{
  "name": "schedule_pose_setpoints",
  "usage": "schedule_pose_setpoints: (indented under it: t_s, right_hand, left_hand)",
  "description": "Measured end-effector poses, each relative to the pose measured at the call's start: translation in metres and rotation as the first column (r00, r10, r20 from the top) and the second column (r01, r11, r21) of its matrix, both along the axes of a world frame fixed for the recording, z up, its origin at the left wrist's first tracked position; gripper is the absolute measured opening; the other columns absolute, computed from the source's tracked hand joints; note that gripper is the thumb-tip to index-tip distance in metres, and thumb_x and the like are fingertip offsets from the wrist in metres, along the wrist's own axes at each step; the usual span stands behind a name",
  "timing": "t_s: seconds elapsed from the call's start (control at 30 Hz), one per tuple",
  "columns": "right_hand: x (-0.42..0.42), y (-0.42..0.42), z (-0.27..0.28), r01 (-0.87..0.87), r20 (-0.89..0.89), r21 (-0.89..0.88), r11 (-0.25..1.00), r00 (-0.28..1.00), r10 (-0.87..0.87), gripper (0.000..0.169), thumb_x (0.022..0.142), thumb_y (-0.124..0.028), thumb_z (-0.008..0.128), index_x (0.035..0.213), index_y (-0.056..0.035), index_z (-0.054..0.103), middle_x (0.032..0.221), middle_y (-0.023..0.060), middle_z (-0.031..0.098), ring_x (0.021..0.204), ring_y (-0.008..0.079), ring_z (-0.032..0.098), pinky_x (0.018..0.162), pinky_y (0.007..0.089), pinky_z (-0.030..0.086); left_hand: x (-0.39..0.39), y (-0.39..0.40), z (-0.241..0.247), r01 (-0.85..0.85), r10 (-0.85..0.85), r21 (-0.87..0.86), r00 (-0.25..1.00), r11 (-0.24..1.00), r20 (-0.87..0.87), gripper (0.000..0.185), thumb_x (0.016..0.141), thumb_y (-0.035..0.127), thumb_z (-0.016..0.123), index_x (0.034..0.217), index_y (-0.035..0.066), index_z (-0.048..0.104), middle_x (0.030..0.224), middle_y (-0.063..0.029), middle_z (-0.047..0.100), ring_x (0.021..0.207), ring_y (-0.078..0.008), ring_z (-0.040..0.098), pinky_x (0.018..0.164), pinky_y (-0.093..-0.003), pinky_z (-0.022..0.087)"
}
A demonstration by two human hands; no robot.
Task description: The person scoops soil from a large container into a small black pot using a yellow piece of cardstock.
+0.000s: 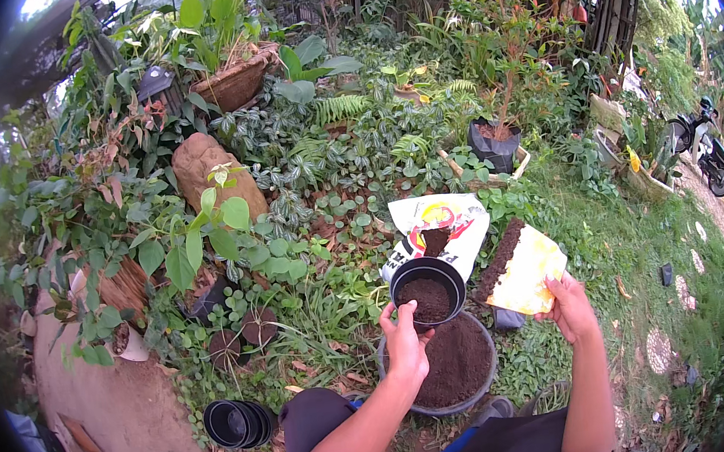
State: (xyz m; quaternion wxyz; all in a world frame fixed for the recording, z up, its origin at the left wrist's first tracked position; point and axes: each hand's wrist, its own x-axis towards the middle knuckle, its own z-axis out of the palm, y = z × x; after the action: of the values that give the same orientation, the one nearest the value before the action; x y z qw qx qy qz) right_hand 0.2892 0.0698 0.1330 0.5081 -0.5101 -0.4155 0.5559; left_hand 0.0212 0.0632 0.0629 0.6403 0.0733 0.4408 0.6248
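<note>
My left hand (405, 339) grips the near rim of a black plastic plant pot (457, 282), tilted towards me, with dark soil (431, 301) inside. Below it sits a wide grey basin (441, 408), filled with more dark soil (457, 360). In my right hand (569, 310) is a flat white and yellow sheet (529, 268), held by its lower right corner. Dark soil (502, 255) clings along the sheet's left edge. Just behind the pot lies a white printed plastic sack (466, 222) with soil showing at its opening.
Stacked black pots (234, 424) lie at the lower left, near two small potted soil mounds (259, 326). A large brown rock (213, 172) stands among leafy plants. Right of the sack is a black-bagged shrub (495, 144). A motorcycle (708, 150) is parked at the far right.
</note>
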Motion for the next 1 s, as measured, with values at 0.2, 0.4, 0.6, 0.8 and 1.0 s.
schedule_pose_setpoints:
  t_s: [0.2,0.4,0.6,0.8,1.0]
  right_hand:
    - [-0.029,-0.002,-0.012,0.179,-0.018,0.213,0.961,0.984,-0.179,0.036,0.102,-0.025,0.051,0.128,-0.0005,0.046,0.109,0.0105,0.066,0.079,0.0146,0.069,0.055,0.0273,0.060]
    - [-0.039,-0.009,-0.030,0.137,0.165,0.441,0.887,0.959,-0.229,0.036,0.101,-0.018,0.053,0.129,0.0026,0.046,0.116,0.0104,0.063,0.099,0.0155,0.063,0.084,0.0306,0.053]
    - [-0.045,-0.025,-0.023,0.126,0.221,0.468,0.875,0.942,-0.254,0.036,0.101,-0.018,0.054,0.130,0.0027,0.046,0.120,0.0108,0.061,0.107,0.0148,0.058,0.094,0.0309,0.046]
    - [-0.026,-0.020,-0.015,0.324,0.086,0.576,0.750,0.889,-0.450,0.034,0.102,-0.020,0.054,0.126,0.0026,0.048,0.115,0.0086,0.062,0.100,0.0126,0.058,0.089,0.0300,0.047]
    - [0.009,-0.011,-0.011,0.457,0.038,0.554,0.696,0.821,-0.570,0.033,0.103,-0.020,0.051,0.125,0.0033,0.047,0.112,0.0108,0.062,0.099,0.0133,0.060,0.083,0.0289,0.050]
  left_hand:
    - [0.012,-0.008,-0.011,0.177,-0.178,0.012,0.984,0.984,0.014,0.063,0.088,0.031,0.068,0.134,0.017,0.028,0.118,-0.0095,0.053,0.099,-0.0184,0.056,0.072,-0.0354,0.049]
    - [0.029,-0.008,-0.003,0.269,-0.267,0.047,0.963,0.962,-0.031,0.061,0.088,0.030,0.068,0.133,0.017,0.029,0.118,-0.0094,0.053,0.099,-0.0181,0.057,0.073,-0.0360,0.050]
    - [0.032,-0.007,0.001,0.301,-0.299,0.086,0.954,0.950,-0.038,0.059,0.090,0.031,0.066,0.135,0.018,0.030,0.117,-0.0079,0.054,0.096,-0.0176,0.058,0.075,-0.0358,0.050]
    - [0.026,-0.002,-0.006,0.341,-0.278,0.197,0.916,0.919,-0.288,0.052,0.091,0.025,0.061,0.136,0.014,0.037,0.115,-0.0073,0.056,0.091,-0.0157,0.061,0.069,-0.0347,0.054]
    - [0.022,-0.004,0.012,0.275,-0.267,0.194,0.961,0.942,-0.066,0.043,0.093,0.030,0.058,0.129,0.014,0.042,0.114,-0.0070,0.056,0.093,-0.0186,0.061,0.073,-0.0358,0.054]
